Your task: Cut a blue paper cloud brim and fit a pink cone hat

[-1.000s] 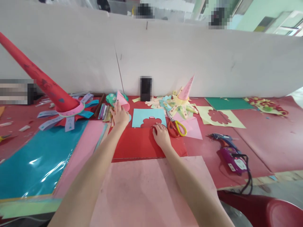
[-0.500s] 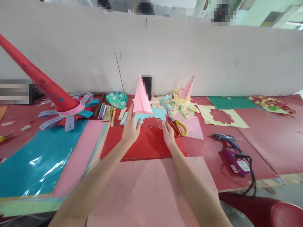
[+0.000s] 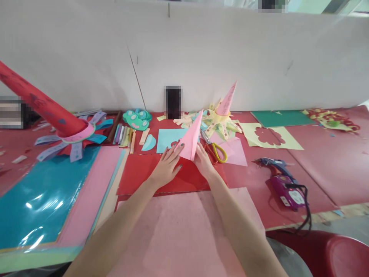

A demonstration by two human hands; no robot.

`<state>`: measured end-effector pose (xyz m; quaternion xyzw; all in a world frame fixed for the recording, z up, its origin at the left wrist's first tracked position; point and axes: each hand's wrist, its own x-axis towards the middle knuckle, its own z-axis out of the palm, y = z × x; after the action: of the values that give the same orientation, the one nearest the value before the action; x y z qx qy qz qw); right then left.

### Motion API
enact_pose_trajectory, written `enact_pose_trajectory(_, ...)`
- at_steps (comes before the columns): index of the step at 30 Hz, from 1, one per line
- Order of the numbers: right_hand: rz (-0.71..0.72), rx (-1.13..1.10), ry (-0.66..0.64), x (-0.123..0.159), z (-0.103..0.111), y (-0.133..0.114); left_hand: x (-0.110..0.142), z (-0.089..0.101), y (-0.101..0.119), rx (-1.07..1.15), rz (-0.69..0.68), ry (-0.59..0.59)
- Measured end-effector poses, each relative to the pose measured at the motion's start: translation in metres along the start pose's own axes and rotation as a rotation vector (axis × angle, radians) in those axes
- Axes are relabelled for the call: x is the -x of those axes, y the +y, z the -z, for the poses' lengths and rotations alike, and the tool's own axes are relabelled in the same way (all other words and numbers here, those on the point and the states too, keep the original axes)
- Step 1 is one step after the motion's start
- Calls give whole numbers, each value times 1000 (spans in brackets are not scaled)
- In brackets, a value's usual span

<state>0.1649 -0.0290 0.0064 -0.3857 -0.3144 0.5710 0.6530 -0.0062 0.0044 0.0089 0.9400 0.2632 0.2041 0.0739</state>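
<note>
Between my two hands stands a pink paper cone (image 3: 191, 140), its point leaning up to the right. My left hand (image 3: 167, 167) presses its fingertips on the cone's lower left side. On the other side, the fingers of my right hand (image 3: 205, 161) hold its lower right edge, partly hidden by the paper. Under the hands lies a red sheet (image 3: 184, 179). Just beyond my right hand are scissors with a yellow and an orange handle (image 3: 219, 153), on pale pink paper (image 3: 236, 152). A light blue sheet (image 3: 165, 138) lies behind the cone.
A tall red cone hat (image 3: 66, 123) stands left, above blue sheets (image 3: 49, 200). Markers (image 3: 122, 134), green frog cutouts (image 3: 137, 120) and a finished pink cone hat (image 3: 226, 104) line the back. To the right lie a glue gun (image 3: 276, 167) and a purple power box (image 3: 288, 192) with a cord.
The pink cone has moved right and nearer, and its tip now leans right. My right hand has come to its edge; my left hand has shifted right with it. The view has tilted down.
</note>
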Motion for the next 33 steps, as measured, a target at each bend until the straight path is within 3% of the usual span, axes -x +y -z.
enact_pose_trajectory(5, 110, 131, 42, 1, 1, -1, 1, -3, 6, -23, -76, -6)
enact_pose_trajectory(11, 152, 214, 105, -1, 4, 2, 5, 0, 4, 191, -45, 167)
enact_pose_trajectory(14, 153, 195, 84, -1, 6, 4, 4, 0, 5, 324, 134, 382)
enact_pose_trajectory(17, 157, 175, 51, 1, 5, 5, 1, -1, 4, 570, 445, 562)
enact_pose_trajectory(20, 168, 173, 28, 3, 5, 6, -3, -3, -2, 983, 687, 446)
enact_pose_trajectory(23, 184, 218, 21, 3, 6, 8, -5, -1, -7, 1223, 776, 250)
enact_pose_trajectory(28, 182, 286, -16, 4, 5, 7, -5, 7, -6, 1284, 765, 118)
enact_pose_trajectory(33, 183, 299, -34, 7, 0, 0, -6, 7, -8, 1295, 801, 181)
